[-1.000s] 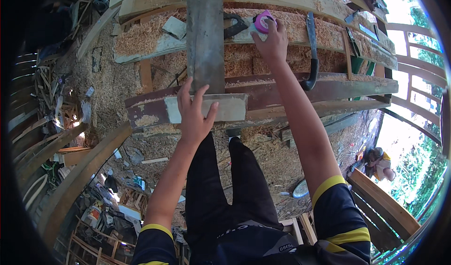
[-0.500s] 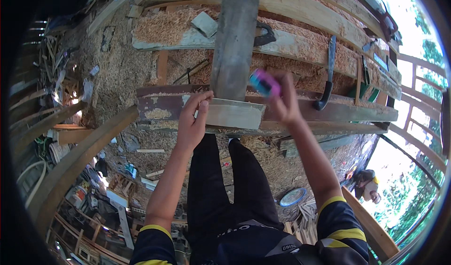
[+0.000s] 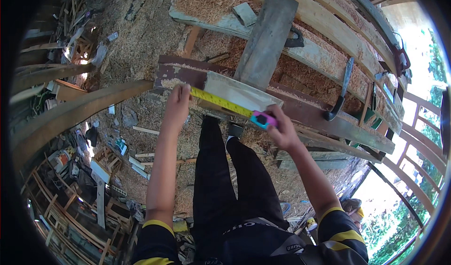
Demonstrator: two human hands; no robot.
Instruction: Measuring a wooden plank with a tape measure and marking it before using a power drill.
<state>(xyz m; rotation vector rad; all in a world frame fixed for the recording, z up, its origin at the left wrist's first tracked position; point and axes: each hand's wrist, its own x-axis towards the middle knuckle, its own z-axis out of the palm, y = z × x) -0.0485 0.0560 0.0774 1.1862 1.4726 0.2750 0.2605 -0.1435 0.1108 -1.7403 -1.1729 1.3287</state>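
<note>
Tape measure (image 3: 263,119), one, pink and teal: its case sat in the right hand (image 3: 284,130), fingers curled around it. Yellow blade (image 3: 221,101): stretched from there to the left hand (image 3: 177,109), which pinched its free end. Pale board (image 3: 242,91), one: lay between the hands, just beyond the blade. Wide grey board (image 3: 268,39), one: extended away from the hands, behind the pale board. Knife (image 3: 336,107), one, dark-handled: rested to the right hand's right, farther off, apart from it.
</note>
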